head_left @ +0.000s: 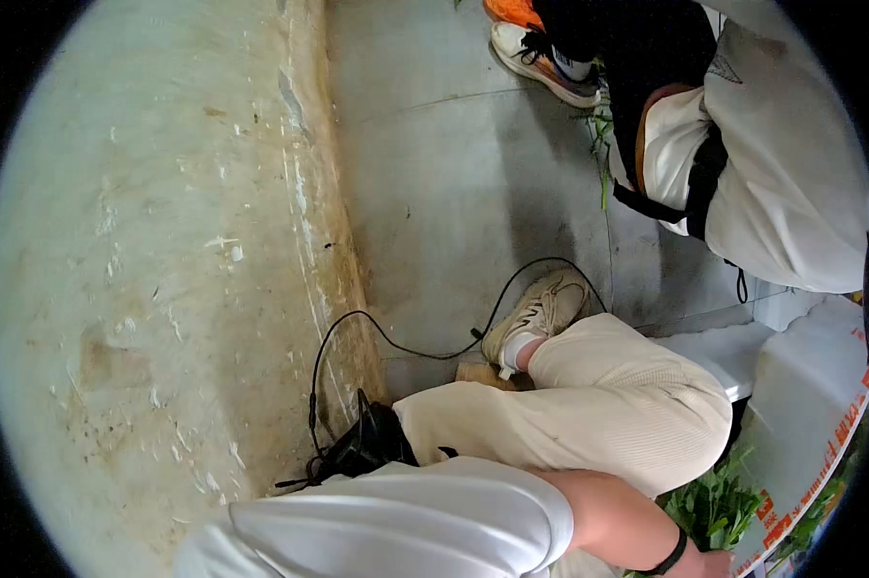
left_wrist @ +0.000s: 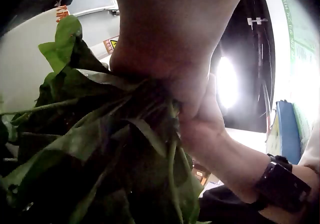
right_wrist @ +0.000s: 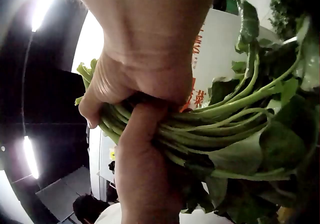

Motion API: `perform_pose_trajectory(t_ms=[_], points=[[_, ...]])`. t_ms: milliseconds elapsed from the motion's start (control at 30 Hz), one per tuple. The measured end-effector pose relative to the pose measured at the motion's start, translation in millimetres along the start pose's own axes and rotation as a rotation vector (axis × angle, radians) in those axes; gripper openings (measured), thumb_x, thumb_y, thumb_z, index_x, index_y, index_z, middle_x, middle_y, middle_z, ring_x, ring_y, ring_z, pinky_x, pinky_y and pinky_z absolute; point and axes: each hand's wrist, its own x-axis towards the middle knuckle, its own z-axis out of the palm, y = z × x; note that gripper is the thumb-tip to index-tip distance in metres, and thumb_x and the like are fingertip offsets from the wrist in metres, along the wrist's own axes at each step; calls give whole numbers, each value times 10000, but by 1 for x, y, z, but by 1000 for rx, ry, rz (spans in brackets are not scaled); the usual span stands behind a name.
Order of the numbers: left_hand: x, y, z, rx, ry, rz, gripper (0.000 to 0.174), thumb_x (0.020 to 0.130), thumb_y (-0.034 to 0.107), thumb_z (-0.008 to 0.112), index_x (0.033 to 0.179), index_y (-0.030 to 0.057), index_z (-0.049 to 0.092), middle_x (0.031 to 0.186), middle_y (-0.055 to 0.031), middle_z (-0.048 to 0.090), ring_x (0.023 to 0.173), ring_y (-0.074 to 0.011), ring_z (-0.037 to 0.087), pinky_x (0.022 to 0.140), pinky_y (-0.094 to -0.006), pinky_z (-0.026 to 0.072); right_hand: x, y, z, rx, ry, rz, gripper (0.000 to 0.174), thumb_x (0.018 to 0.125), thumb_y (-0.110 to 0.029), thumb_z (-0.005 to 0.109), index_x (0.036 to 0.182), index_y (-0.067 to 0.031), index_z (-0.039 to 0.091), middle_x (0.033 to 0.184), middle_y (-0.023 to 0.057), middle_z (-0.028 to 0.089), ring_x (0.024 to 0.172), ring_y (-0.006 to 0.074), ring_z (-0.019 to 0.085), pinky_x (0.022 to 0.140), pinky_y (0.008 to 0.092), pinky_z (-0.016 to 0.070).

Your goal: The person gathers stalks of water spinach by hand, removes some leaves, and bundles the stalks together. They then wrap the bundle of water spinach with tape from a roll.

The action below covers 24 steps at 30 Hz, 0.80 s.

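In the right wrist view my right hand grips a bunch of leafy greens around its long green stems. My left hand comes up from below and holds the same stems, close against the right. Broad dark leaves spread to the right there, and the cut ends show past the right fingers. The left wrist view has the left hand above the leaves, with the right hand meeting it at the stems. In the head view only one hand, with a black wristband, shows at the bottom edge.
White sheeting with red print rises beside more greens. Another person in white clothing sits or crouches at the upper right. A stained wall stands left; a black cable crosses the tiled floor.
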Motion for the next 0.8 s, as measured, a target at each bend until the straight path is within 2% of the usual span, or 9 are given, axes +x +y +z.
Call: perform_pose_trajectory(t_ms=[267, 500, 600, 633, 667, 700, 733, 767, 800], points=[[11, -6, 18, -1, 125, -58, 205, 809, 238, 645, 813, 68, 759, 815, -120, 724, 747, -315, 690, 641, -446, 536, -6, 10, -7, -38, 87, 66, 729, 869, -459, 642, 1488, -138, 430, 1543, 121, 408, 1424, 331, 372, 1158, 489, 309], [9, -14, 24, 23, 136, -100, 214, 810, 249, 641, 815, 72, 761, 817, -109, 726, 753, -309, 695, 640, -435, 541, -6, 6, -45, -13, 176, 59, 754, 850, -451, 662, 1490, -132, 423, 1529, 126, 425, 1415, 336, 382, 1159, 502, 307], [13, -21, 21, -1, 52, -94, 224, 803, 277, 653, 800, 80, 759, 790, -92, 728, 767, -318, 704, 649, -441, 553, -11, 4, -68, 18, 217, 68, 765, 842, -448, 670, 1491, -130, 420, 1523, 128, 432, 1412, 338, 387, 1160, 508, 306], [27, -33, 37, 244, -226, -66, 276, 687, 363, 707, 856, 154, 771, 915, -41, 745, 879, -228, 681, 871, -453, 408, -12, 1, -91, 26, 240, 85, 768, 839, -447, 673, 1491, -129, 419, 1521, 129, 434, 1410, 338, 388, 1160, 510, 306], [36, -39, 69, 249, -147, -141, 272, 694, 344, 711, 891, 170, 778, 970, -47, 743, 943, -236, 670, 939, -479, 378, -13, 2, -98, 50, 238, 77, 772, 836, -445, 676, 1492, -128, 418, 1519, 130, 437, 1409, 339, 390, 1160, 512, 306], [37, -47, 85, -116, -40, -195, 260, 706, 332, 703, 904, 179, 775, 955, -41, 744, 970, -232, 665, 1003, -498, 332, -15, -3, -113, 75, 243, 74, 776, 834, -444, 679, 1492, -128, 417, 1517, 130, 439, 1408, 340, 391, 1160, 513, 305], [34, -44, 89, 70, -13, -174, 172, 732, 246, 650, 813, 121, 736, 879, -69, 705, 941, -213, 626, 925, -413, 386, -16, -3, -129, 111, 249, 81, 779, 831, -443, 682, 1492, -127, 416, 1516, 131, 442, 1407, 340, 393, 1160, 515, 305], [20, -38, 64, 112, -7, -139, 182, 774, 221, 628, 868, 103, 730, 857, -55, 690, 949, -195, 617, 954, -439, 369, -17, -4, -141, 152, 241, 76, 783, 828, -442, 684, 1492, -126, 415, 1514, 132, 444, 1405, 341, 394, 1160, 517, 305], [5, -27, 21, 307, -179, -71, 166, 837, 144, 574, 903, 64, 705, 802, -78, 666, 882, -230, 630, 906, -433, 422, -19, -5, -151, 203, 234, 80, 787, 826, -441, 687, 1493, -125, 414, 1512, 133, 446, 1404, 342, 396, 1160, 519, 305]])
